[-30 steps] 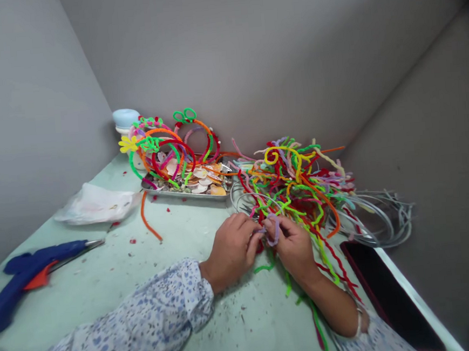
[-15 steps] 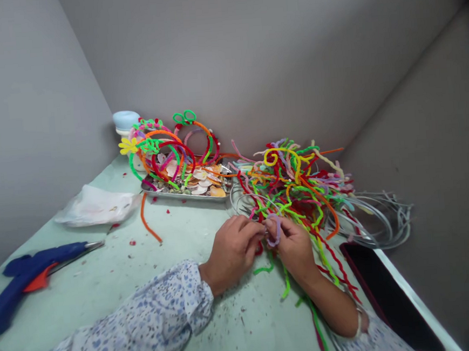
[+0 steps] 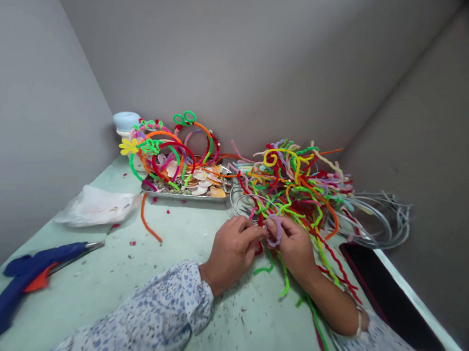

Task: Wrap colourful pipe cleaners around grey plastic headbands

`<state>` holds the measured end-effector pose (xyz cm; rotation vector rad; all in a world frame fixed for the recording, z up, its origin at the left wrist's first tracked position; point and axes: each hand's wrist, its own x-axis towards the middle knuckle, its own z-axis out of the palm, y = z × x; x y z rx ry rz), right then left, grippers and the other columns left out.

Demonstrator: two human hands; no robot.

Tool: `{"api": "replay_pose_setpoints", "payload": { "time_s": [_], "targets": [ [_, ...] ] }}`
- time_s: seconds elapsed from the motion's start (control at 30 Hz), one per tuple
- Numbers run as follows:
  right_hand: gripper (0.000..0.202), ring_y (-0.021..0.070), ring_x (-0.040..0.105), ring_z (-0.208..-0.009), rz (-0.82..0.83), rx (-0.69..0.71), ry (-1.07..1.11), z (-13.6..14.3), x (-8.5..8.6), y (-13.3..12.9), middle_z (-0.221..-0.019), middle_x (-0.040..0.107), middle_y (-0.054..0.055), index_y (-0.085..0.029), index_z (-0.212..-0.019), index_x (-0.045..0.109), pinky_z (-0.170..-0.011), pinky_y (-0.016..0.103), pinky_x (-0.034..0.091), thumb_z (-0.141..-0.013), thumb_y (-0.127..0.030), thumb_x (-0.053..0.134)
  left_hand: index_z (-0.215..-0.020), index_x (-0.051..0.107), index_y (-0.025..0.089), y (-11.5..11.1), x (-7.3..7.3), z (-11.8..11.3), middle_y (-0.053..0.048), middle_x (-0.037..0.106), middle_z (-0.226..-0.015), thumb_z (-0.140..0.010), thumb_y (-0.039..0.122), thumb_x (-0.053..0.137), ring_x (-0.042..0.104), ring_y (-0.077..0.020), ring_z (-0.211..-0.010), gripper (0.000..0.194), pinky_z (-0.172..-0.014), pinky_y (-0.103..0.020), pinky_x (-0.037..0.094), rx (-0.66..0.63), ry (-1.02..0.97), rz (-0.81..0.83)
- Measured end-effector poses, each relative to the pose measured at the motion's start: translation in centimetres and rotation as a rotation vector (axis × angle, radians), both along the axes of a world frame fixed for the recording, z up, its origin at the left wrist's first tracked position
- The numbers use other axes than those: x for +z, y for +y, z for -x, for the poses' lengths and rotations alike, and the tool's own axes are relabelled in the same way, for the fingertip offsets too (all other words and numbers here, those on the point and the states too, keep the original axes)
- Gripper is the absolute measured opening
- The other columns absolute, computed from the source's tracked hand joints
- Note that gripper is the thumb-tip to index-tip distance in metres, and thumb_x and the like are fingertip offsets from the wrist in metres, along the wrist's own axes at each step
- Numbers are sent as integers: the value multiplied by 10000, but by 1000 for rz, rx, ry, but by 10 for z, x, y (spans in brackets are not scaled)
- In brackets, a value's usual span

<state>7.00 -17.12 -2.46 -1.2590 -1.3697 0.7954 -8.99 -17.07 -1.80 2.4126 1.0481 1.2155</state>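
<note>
A small loop of lilac pipe cleaner is pinched in my right hand, between thumb and fingers. My left hand meets it from the left, its fingers closed at the loop's left side; what those fingertips hold is too small to make out. Just behind both hands lies a tangled heap of coloured pipe cleaners, with green and red strands trailing under and beside my right hand.
A metal tray of shells has pipe-cleaner hoops above it. A blue glue gun and plastic bag lie left, an orange pipe cleaner nearer the middle. Right are a wire bundle and phone.
The left fingertips have shifted slightly at the lilac loop. Otherwise both hands keep their places.
</note>
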Motion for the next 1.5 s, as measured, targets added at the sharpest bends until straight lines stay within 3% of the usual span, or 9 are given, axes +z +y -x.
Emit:
{"api": "replay_pose_setpoints", "payload": {
  "time_s": [0.23, 0.47, 0.73, 0.9, 1.07, 1.17, 1.27, 1.4, 1.5],
  "targets": [
    [290, 110, 448, -485, 20, 27, 73, -1, 2, 0, -564, 525, -30, -174, -734, 633, -454, 227, 374, -835, -442, 585, -1042, 668, 220, 1, -2, 0, -53, 575, -852, -841, 100, 495, 515, -175, -822, 291, -714, -303, 434, -10, -20, -21],
    [355, 119, 471, -460, 57, 104, 253, -2, -4, -1, -586, 565, -15, -176, -943, 634, -441, 238, 390, -886, -492, 484, -1032, 644, 211, 2, -2, -1, -56, 598, -861, -872, 141, 488, 537, -186, -842, 235, -742, -321, 444, 26, -70, 13],
    [297, 194, 591, -830, -291, 169, -103, -4, 1, -6, -940, 606, 55, -216, -1012, 645, -728, 322, 487, -855, -447, 542, -989, 610, 186, 1, 3, -1, -66, 610, -876, -893, 222, 485, 550, -196, -847, 162, -759, -335, 447, 73, -74, 85],
    [367, 182, 579, -775, -379, 158, -158, -7, -2, -9, -1136, 523, 106, -224, -1138, 587, -691, 353, 513, -848, -445, 548, -912, 588, 182, 3, 3, -1, -55, 594, -835, -888, 209, 469, 547, -191, -822, 124, -742, -327, 440, 125, -114, 80],
    [342, 267, 546, -997, -490, 6, -366, -4, 2, -10, -1143, 509, 123, -230, -1075, 587, -696, 377, 525, -761, -332, 679, -917, 575, 182, 4, 3, -1, -52, 586, -836, -881, 196, 469, 549, -188, -827, 113, -745, -321, 438, 151, -172, 100],
    [179, 234, 567, -925, -524, -62, -411, 0, 8, -10, -1026, 565, 95, -229, -966, 624, -701, 360, 505, -789, -218, 639, -912, 582, 181, 5, 3, -1, -46, 585, -828, -879, 192, 478, 548, -178, -810, 110, -735, -307, 439, 152, -189, 119],
    [29, 182, 575, -750, -428, 32, -346, 1, 19, -13, -786, 600, 34, -212, -813, 631, -696, 334, 477, -819, -210, 602, -913, 590, 176, 5, 3, 0, -38, 583, -810, -885, 200, 482, 544, -163, -772, 114, -707, -289, 437, 140, -200, 141],
    [177, 98, 441, -451, 59, 195, 100, -4, 45, -19, -570, 489, -37, -202, -787, 608, -429, 222, 377, -864, -356, 568, -908, 610, 175, 5, 4, 1, -40, 598, -819, -882, 203, 497, 556, -159, -780, 119, -707, -280, 440, 112, -213, 148],
    [269, 77, 411, -393, 188, 283, 381, -11, 68, -22, -642, 561, -4, -194, -884, 647, -359, 212, 320, -859, -441, 543, -912, 617, 178, 4, 5, 1, -44, 608, -840, -879, 197, 497, 565, -163, -807, 126, -727, -284, 446, 99, -225, 162]
  ]
}}
